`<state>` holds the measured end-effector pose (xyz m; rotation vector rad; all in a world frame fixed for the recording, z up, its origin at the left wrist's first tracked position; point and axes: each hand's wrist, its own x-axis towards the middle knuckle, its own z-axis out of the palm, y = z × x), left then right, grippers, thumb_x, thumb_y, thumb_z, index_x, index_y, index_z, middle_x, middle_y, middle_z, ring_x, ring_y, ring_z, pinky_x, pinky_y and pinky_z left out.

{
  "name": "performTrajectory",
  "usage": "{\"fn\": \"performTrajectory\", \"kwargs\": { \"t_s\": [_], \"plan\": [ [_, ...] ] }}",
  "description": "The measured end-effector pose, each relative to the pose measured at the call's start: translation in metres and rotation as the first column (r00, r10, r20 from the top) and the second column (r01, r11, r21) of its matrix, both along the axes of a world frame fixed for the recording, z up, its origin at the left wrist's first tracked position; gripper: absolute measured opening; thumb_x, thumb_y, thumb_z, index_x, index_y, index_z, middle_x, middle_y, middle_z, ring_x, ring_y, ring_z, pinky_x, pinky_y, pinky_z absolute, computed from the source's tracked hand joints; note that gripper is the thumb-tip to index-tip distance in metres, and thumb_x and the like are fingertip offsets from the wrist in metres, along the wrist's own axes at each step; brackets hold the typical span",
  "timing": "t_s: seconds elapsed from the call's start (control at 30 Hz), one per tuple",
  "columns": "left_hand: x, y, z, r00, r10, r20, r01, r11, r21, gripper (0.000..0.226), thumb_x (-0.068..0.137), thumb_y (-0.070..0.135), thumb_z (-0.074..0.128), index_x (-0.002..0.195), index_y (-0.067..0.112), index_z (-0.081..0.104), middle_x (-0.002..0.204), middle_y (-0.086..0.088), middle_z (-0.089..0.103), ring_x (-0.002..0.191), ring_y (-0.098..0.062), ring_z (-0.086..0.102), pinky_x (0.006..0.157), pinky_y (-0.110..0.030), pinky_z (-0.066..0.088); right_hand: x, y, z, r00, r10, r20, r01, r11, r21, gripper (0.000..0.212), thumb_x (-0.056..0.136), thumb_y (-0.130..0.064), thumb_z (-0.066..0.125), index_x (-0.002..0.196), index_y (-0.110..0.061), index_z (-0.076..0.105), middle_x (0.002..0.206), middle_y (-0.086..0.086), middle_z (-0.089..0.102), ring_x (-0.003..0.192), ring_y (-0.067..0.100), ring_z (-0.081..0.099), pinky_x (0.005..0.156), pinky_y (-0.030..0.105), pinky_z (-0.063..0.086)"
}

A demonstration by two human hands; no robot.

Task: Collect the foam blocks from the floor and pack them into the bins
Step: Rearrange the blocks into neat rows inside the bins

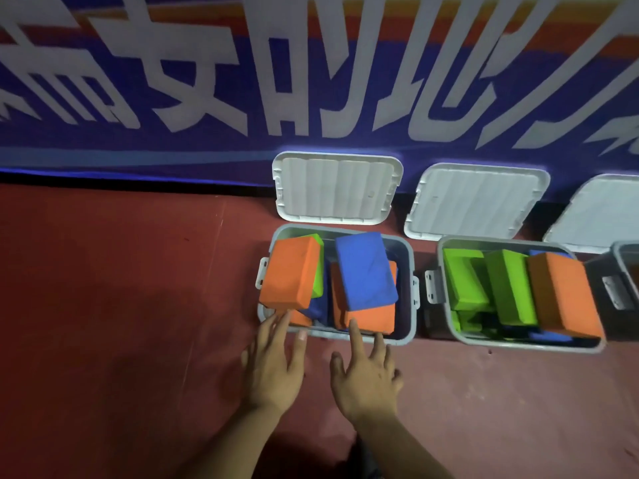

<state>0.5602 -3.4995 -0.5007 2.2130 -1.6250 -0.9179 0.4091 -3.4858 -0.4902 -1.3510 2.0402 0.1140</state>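
A grey bin (407,271) stands on the red floor, piled with foam blocks. An orange block (290,273) lies on top at its left, a blue block (364,271) on top at its right, with another orange block (366,314) beneath and a green one (317,267) between. My left hand (276,361) reaches to the bin's near left rim with straight fingers. My right hand (366,375) is spread, its index finger touching the lower orange block. Neither hand holds anything. A second grey bin (446,288) to the right holds green (511,285), orange (563,295) and blue blocks.
White lids (337,188) (477,202) lean behind the two bins against a blue banner wall with large white characters. A third bin's edge (626,267) and lid (601,216) show at the far right. Red floor (121,288) stretches to the left and in front.
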Motion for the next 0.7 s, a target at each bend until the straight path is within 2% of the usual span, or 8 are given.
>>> {"fn": "performTrajectory", "kwargs": {
  "t_s": [0.2, 0.33, 0.43, 0.53, 0.63, 0.7],
  "plan": [
    [0.072, 0.015, -0.073, 0.997, -0.082, -0.001, 0.082, 0.997, -0.002, 0.087, 0.081, 0.075, 0.007, 0.152, 0.038, 0.040, 0.156, 0.014, 0.034, 0.144, -0.011, 0.032, 0.115, -0.036, 0.018, 0.086, 0.012, -0.065, 0.999, -0.040, -0.008, 0.040, 0.999, -0.019, 0.071, 0.101, -0.058, 0.033, 0.158, -0.047, -0.008, 0.168, 0.011, 0.005, 0.155, 0.034, 0.004, 0.119, 0.056, 0.015],
    [0.108, 0.011, -0.140, 0.997, -0.076, -0.002, 0.076, 0.997, -0.011, 0.086, 0.081, 0.075, 0.007, 0.152, 0.039, 0.039, 0.157, 0.014, 0.032, 0.145, -0.011, 0.029, 0.116, -0.037, 0.016, 0.119, 0.006, -0.129, 0.999, -0.038, -0.012, 0.037, 0.997, -0.068, 0.071, 0.101, -0.054, 0.035, 0.159, -0.046, -0.005, 0.168, 0.011, 0.007, 0.154, 0.034, 0.005, 0.119, 0.055, 0.015],
    [0.117, -0.005, -0.203, 0.998, -0.057, -0.021, 0.056, 0.998, -0.016, 0.074, 0.089, 0.072, 0.018, 0.152, 0.038, 0.039, 0.157, 0.011, 0.031, 0.144, -0.016, 0.032, 0.117, -0.042, 0.018, 0.127, -0.012, -0.189, 0.998, -0.051, 0.021, 0.053, 0.989, -0.137, 0.068, 0.102, -0.055, 0.036, 0.159, -0.047, -0.002, 0.168, 0.013, 0.008, 0.154, 0.034, 0.005, 0.119, 0.055, 0.016],
    [0.119, -0.026, -0.265, 0.996, 0.004, -0.093, -0.012, 0.996, -0.085, 0.062, 0.098, 0.063, 0.028, 0.152, 0.034, 0.041, 0.153, 0.009, 0.035, 0.141, -0.017, 0.038, 0.115, -0.044, 0.021, 0.130, -0.032, -0.247, 0.991, -0.112, 0.071, 0.125, 0.967, -0.224, 0.068, 0.102, -0.055, 0.037, 0.160, -0.045, 0.003, 0.167, 0.013, 0.012, 0.153, 0.034, 0.008, 0.119, 0.055, 0.017],
    [0.118, -0.043, -0.322, 0.981, 0.051, -0.185, -0.082, 0.983, -0.163, 0.066, 0.095, 0.062, 0.030, 0.149, 0.029, 0.046, 0.149, 0.006, 0.040, 0.139, -0.019, 0.041, 0.115, -0.044, 0.022, 0.133, -0.043, -0.306, 0.988, -0.131, 0.087, 0.152, 0.941, -0.302, 0.069, 0.101, -0.055, 0.039, 0.160, -0.044, 0.005, 0.167, 0.014, 0.010, 0.153, 0.033, 0.008, 0.118, 0.055, 0.016],
    [0.117, -0.053, -0.355, 0.980, 0.047, -0.196, -0.090, 0.972, -0.218, 0.073, 0.089, 0.065, 0.027, 0.149, 0.029, 0.047, 0.150, 0.005, 0.041, 0.140, -0.019, 0.039, 0.115, -0.044, 0.020, 0.132, -0.051, -0.337, 0.985, -0.150, 0.089, 0.172, 0.908, -0.382, 0.070, 0.101, -0.057, 0.039, 0.160, -0.043, 0.004, 0.167, 0.015, 0.006, 0.153, 0.033, 0.005, 0.119, 0.055, 0.014]
  ]
}}
